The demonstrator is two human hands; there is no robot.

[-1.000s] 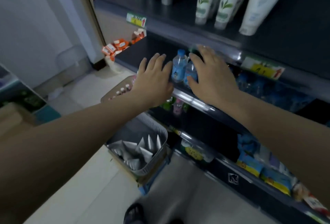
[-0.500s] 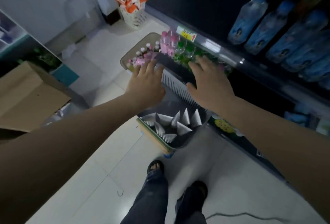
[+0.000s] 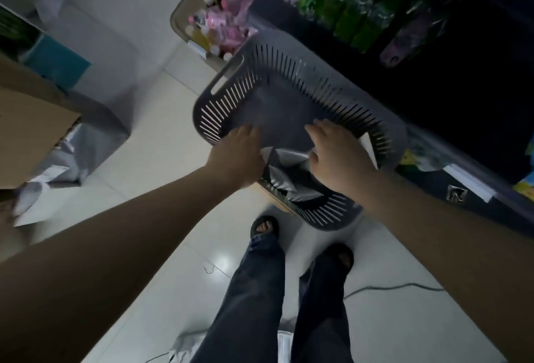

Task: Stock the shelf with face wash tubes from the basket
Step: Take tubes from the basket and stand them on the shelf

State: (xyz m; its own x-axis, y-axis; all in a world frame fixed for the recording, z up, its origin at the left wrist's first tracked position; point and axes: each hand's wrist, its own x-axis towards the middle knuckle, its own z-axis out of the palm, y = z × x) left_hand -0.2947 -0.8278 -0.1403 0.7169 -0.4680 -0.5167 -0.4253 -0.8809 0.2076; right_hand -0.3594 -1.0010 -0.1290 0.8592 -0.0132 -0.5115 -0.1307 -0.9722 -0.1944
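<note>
Basket: the grey plastic basket (image 3: 225,102) has rounded corners and slotted walls, and sits just beside the dark shelf (image 3: 462,88).
Tubes: the white tubes (image 3: 286,157) stand crimped ends up at the basket's near end.
Left hand: my left hand (image 3: 238,157) is on the tubes with its fingers hidden, so I cannot tell its grip.
Right hand: my right hand (image 3: 338,154) has its thumb against a crimp; I cannot tell its grip either.
Change: half a second ago both hands were spread above the basket, and now they are inside it.

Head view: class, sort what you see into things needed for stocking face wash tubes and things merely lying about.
Belongs to the job: basket, face wash tubes, left hand, right hand, shelf.
Lying about: cardboard box, tray of small bottles, green bottles, floor cable.
</note>
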